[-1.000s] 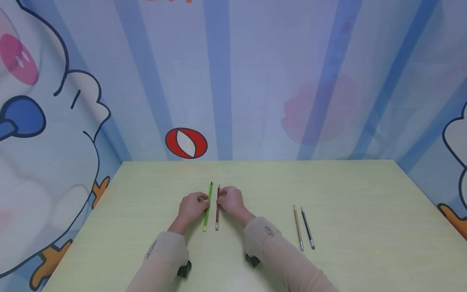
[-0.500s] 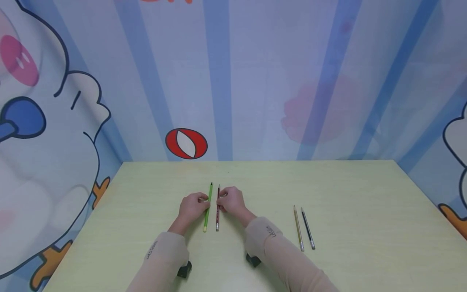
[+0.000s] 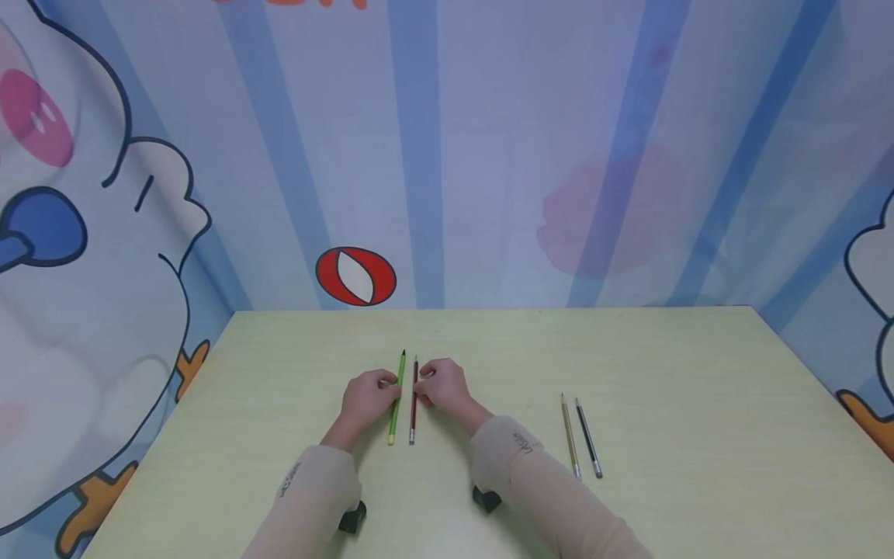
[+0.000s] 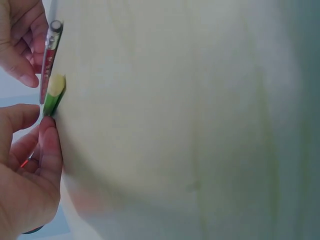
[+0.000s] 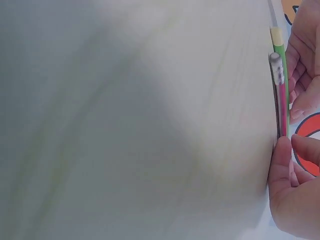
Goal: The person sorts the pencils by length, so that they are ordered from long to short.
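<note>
My left hand (image 3: pixel 370 397) pinches a green pencil (image 3: pixel 394 419) near its middle, its dark tip pointing to the far side of the table. Just right of it and nearly parallel lies a dark red pencil (image 3: pixel 413 421) with a metal ferrule and an eraser at the near end. Thumb and fingers of my right hand (image 3: pixel 443 385) hold this one from its right side. A narrow gap parts the two pencils. In the left wrist view the green pencil's pale yellow end (image 4: pixel 57 86) shows beside the red pencil (image 4: pixel 48 62). The right wrist view shows both pencils' eraser ends too.
To the right on the pale wooden table (image 3: pixel 698 388) lie a gold pencil (image 3: pixel 570 436) and a dark pencil (image 3: pixel 589 439), close together, tips pointing away. A cartoon-printed cloth backdrop (image 3: pixel 489 155) stands behind the table and at both sides.
The red pencil has shifted slightly left toward the green one and appears turned, its printed side no longer showing in the head view. Both hands stay almost in place.
</note>
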Motion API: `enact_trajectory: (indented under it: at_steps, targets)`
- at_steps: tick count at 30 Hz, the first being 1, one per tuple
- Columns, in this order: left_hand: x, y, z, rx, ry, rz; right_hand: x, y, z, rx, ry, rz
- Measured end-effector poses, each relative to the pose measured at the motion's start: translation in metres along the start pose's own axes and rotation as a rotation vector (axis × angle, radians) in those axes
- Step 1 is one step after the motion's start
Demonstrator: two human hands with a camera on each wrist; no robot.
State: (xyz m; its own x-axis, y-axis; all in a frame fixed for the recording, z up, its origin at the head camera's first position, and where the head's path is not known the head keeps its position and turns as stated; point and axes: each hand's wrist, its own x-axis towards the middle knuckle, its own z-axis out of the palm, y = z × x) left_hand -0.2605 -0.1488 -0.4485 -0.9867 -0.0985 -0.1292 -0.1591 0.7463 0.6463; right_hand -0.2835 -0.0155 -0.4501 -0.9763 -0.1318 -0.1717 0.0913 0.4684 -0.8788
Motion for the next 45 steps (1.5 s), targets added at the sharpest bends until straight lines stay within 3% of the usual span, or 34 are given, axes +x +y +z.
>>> enact_trajectory:
  at_steps: [10,13,17,21,27,33,38,45]
  targets:
    - [0.001,-0.001,-0.002,-0.045,0.009,0.011,-0.016,-0.002,-0.031,0.096,-0.132,-0.025]
    - [0.001,0.002,-0.002,-0.049,0.050,0.019,-0.021,-0.002,-0.048,0.118,-0.179,-0.016]
    - [-0.001,0.013,-0.002,-0.057,0.133,0.025,-0.029,0.001,-0.074,0.138,-0.224,-0.010]
    - [-0.005,0.035,-0.002,-0.127,0.161,0.056,-0.038,0.004,-0.103,0.123,-0.256,-0.025]
    - [-0.019,0.068,0.006,-0.298,0.079,0.141,-0.049,0.014,-0.144,0.088,-0.280,-0.070]
    - [-0.030,0.094,0.033,-0.435,-0.085,0.170,-0.060,0.030,-0.175,0.009,-0.272,-0.124]
    - [-0.042,0.115,0.058,-0.450,-0.199,0.188,-0.073,0.049,-0.194,-0.080,-0.259,-0.158]
    - [-0.056,0.131,0.095,-0.383,-0.293,0.247,-0.085,0.073,-0.207,-0.180,-0.202,-0.127]
